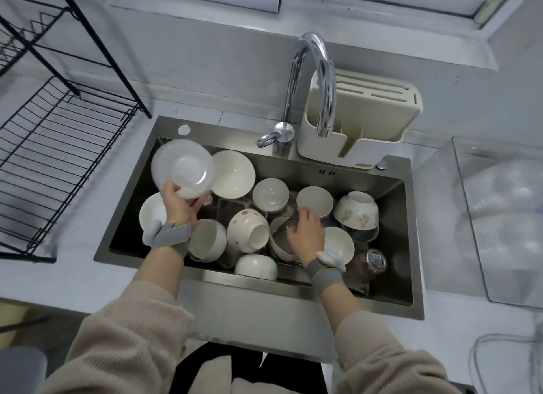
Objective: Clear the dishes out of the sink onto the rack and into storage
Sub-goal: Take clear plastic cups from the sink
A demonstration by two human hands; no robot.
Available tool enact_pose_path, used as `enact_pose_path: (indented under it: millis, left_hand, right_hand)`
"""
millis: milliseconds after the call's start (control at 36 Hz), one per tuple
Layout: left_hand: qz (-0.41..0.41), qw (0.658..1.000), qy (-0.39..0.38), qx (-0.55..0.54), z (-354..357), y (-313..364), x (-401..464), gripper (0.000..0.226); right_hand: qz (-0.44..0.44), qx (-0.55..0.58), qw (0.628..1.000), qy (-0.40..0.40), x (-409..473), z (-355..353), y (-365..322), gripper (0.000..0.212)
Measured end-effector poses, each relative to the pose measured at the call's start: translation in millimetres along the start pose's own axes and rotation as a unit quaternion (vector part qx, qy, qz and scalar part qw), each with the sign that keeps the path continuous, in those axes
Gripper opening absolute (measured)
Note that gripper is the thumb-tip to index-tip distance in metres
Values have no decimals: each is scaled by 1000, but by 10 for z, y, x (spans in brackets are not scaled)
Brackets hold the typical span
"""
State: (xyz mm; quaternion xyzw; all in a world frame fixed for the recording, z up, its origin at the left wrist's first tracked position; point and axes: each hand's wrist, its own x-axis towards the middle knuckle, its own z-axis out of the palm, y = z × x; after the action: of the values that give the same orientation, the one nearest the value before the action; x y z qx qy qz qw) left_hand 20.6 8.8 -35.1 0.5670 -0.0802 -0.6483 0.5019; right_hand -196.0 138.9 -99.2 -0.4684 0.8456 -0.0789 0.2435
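Observation:
The steel sink [138, 185] is packed with several white and cream bowls and plates. My left hand [176, 202] grips the lower rim of a white plate [182, 167], lifted over the sink's left end. Beside it a cream plate [233, 174] leans in the sink. My right hand [304, 232] reaches down into the middle of the pile, fingers curled round a clear glass [289, 221] just under a small cream bowl [315, 201]. A flower-patterned bowl [356, 210] lies on its side to the right, and a speckled bowl [248, 235] is tipped in the centre.
A black wire dish rack [55, 146] stands on the counter to the left. The chrome tap [317, 79] arches over the sink's back edge, next to a cream utensil holder [367, 120]. A clear plastic storage box [499, 217] sits at the right.

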Motion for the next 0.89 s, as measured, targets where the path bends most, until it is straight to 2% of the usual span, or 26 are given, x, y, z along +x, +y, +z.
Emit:
enact_pose_path:
  millis: [56,111,222,361,528,722,889]
  left_hand:
    - [6,999,22,-26,-118,26,23,48]
    - [15,998,34,-44,-191,36,29,46]
    - [29,998,36,-50,-223,47,2,42]
    - [37,997,45,-53,-283,59,-44,45]
    - [78,993,62,-66,-410,157,-53,53]
    - [104,986,86,-97,-571,321,-38,55]
    - [109,985,75,-113,-647,419,-20,53]
  right_hand:
    - [3,-23,995,-94,-42,128,86,58]
    - [-15,-48,992,-115,-84,197,141,67]
    - [-9,-57,995,-83,-63,201,141,67]
    - [29,-23,995,-91,-38,190,74,56]
    - [54,12,994,-98,-7,201,41,53]
    - [118,-17,990,-69,-15,253,-102,49]
    - [98,-49,993,-47,3,292,-272,50]
